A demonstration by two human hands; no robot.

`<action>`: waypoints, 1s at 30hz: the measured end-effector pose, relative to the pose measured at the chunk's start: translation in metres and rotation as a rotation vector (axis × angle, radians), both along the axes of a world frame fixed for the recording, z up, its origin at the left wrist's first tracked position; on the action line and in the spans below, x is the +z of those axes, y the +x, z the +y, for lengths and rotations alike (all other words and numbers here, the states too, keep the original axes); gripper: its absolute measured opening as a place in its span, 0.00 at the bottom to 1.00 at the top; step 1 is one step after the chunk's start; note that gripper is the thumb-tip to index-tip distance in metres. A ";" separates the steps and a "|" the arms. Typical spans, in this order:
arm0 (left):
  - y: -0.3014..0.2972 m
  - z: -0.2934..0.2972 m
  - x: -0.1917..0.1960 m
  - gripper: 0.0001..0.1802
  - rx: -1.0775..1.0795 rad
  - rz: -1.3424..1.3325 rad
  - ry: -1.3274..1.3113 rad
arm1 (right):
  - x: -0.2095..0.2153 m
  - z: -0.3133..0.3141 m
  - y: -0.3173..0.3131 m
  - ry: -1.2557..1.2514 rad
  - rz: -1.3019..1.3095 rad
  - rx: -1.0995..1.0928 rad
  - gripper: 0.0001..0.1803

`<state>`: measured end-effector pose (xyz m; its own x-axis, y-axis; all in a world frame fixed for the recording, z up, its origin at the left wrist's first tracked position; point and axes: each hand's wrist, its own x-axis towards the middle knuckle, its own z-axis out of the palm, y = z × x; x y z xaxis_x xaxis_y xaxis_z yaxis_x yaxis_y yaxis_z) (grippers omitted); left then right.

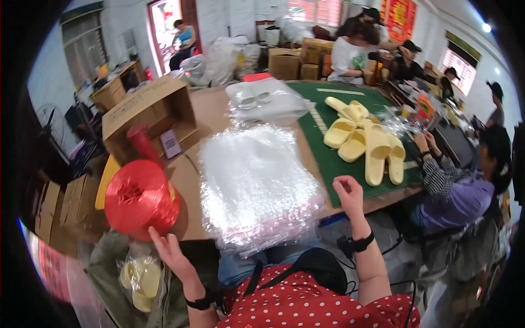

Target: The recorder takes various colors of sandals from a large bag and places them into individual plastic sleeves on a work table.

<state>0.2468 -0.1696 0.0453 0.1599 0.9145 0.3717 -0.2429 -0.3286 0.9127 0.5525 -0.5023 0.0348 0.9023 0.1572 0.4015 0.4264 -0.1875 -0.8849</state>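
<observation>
Left hand (167, 249) splayed under red twine ball (141, 198); right hand (349, 194) raised (grip loosely curled, empty).

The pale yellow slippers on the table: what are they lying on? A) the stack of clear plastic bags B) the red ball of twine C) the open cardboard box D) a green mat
D: the pale yellow slippers lie in a loose pile on the green mat, right of the stack of clear plastic bags.
</observation>
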 end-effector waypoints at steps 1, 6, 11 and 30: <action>0.011 -0.014 -0.002 0.32 -0.119 0.066 0.181 | -0.002 -0.018 0.019 -0.023 -0.062 -0.106 0.09; 0.070 -0.061 0.011 0.30 -0.518 0.588 0.757 | -0.039 -0.106 0.114 -0.672 -0.190 -0.886 0.54; 0.108 -0.052 -0.016 0.35 -0.677 0.838 0.982 | -0.030 -0.109 0.126 -0.572 0.251 -0.672 0.60; 0.113 -0.044 -0.053 0.37 -0.692 0.927 0.852 | 0.139 0.042 -0.049 0.205 0.081 0.399 0.45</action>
<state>0.3597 -0.2134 -0.0080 0.9553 0.1100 0.2743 -0.0148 -0.9092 0.4162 0.5039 -0.4600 0.1743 0.8172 0.4234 0.3910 0.3577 0.1594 -0.9201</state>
